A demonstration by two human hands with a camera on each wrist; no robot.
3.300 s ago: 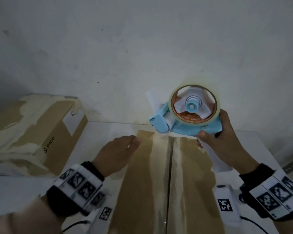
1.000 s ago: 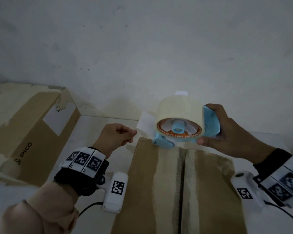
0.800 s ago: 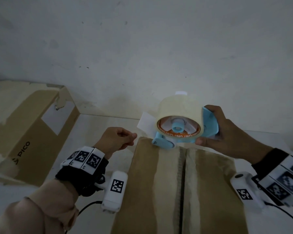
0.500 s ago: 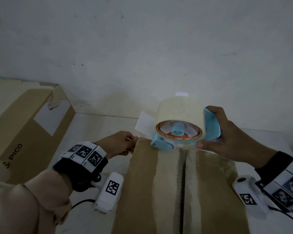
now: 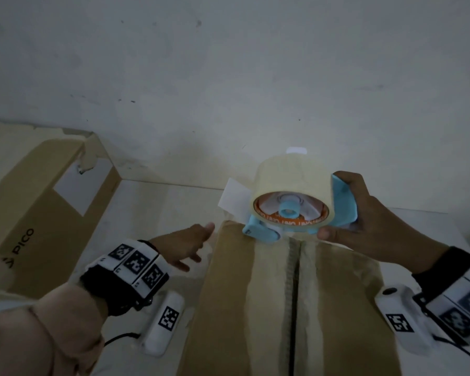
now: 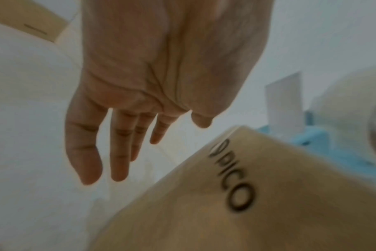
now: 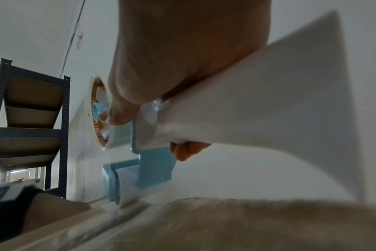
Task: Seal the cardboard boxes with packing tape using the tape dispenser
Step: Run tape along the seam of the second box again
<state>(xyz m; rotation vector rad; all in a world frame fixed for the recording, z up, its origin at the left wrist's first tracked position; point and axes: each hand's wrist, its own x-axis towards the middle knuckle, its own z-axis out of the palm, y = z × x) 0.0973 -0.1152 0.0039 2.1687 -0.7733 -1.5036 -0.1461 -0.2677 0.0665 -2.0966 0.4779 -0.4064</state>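
**Dispenser set at the far edge, left hand off the box**

The right hand [image 5: 369, 226] grips the dispenser [image 5: 291, 202] by its handle, fingers wrapped round it, with the blue nose touching the far end of the box [image 5: 282, 308] at the centre seam. The left hand [image 5: 182, 245] hangs released just beside the box's left far corner, fingers straight, holding nothing. The box lies on the white surface [image 5: 152, 202], flaps closed; whether fresh tape bridges the seam yet is unclear. A second box [image 5: 38, 207] sits well apart to the left.

Risks, as I judge them: with no hand steadying it, the box may slide under the pull; a tilted nose could wander off the seam or wrinkle the tape.
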